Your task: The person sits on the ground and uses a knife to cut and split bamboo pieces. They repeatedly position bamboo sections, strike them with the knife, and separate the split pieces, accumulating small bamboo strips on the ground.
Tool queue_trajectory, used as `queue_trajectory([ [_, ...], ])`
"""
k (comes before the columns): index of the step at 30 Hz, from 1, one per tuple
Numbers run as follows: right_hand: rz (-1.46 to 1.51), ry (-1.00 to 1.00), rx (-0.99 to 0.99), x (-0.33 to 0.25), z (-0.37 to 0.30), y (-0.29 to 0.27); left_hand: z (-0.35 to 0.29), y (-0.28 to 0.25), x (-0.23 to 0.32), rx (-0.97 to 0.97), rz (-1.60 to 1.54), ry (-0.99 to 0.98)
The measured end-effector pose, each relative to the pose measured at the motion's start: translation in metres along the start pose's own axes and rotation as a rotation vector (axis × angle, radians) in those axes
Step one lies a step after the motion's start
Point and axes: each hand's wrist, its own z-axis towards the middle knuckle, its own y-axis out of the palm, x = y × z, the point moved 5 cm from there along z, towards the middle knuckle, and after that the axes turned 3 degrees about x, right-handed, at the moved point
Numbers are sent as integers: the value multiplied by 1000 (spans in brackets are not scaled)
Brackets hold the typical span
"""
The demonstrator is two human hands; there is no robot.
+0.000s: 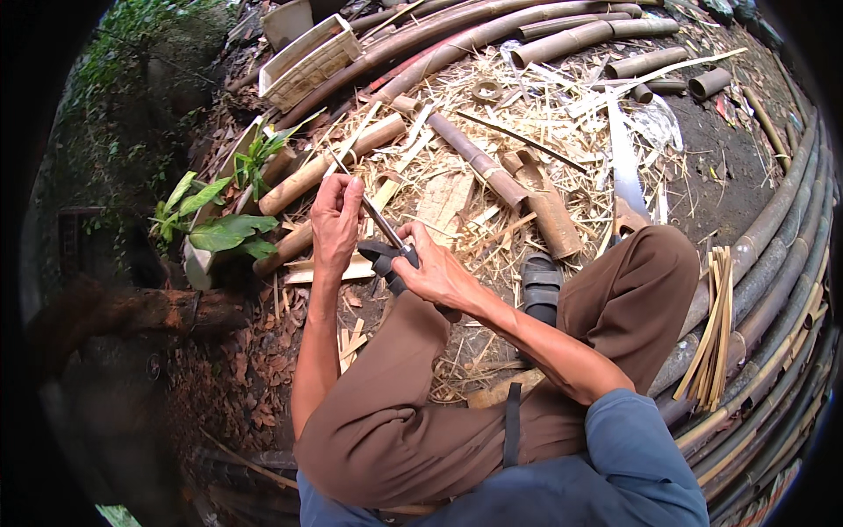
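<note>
My left hand [336, 215] is raised ahead of my knee, fingers pinched together around the lower end of what looks like a thin, pale bamboo strip [358, 129]. My right hand [432, 268] grips a knife [384, 225] by its dark handle. Its narrow blade slants up and left, passing close beside my left fingers; whether it touches the strip cannot be made out. Below the hands are my bent knee in brown trousers and a black sandal [379, 262].
Shavings [536, 114] litter the ground ahead, among cut bamboo pieces [544, 206]. A hand saw [625, 162] stands at the right. A bundle of split strips [709, 329] rests on long bamboo poles [764, 307]. A pale plastic crate [312, 66] and a leafy plant [215, 230] are at left.
</note>
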Motion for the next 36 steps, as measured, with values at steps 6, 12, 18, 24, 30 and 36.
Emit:
queue_trajectory([
  [6, 69, -159, -43, 18, -49, 54, -73, -54, -16, 354, -376, -144],
  [12, 28, -163, -116, 27, -81, 73, -137, -69, -19, 500, -193, -160],
  [18, -7, -58, -112, 20, -101, 65, -167, -62, 6, 534, 302, 42],
  [24, 29, -194, -55, -9, -103, 58, -178, -52, 8, 487, 345, 104],
  [30, 1, -50, -90, 8, -90, 68, -169, -49, 18, 472, 497, 184],
  [36, 29, -111, -56, 16, -87, 65, -174, -35, 1, 500, 279, 43],
])
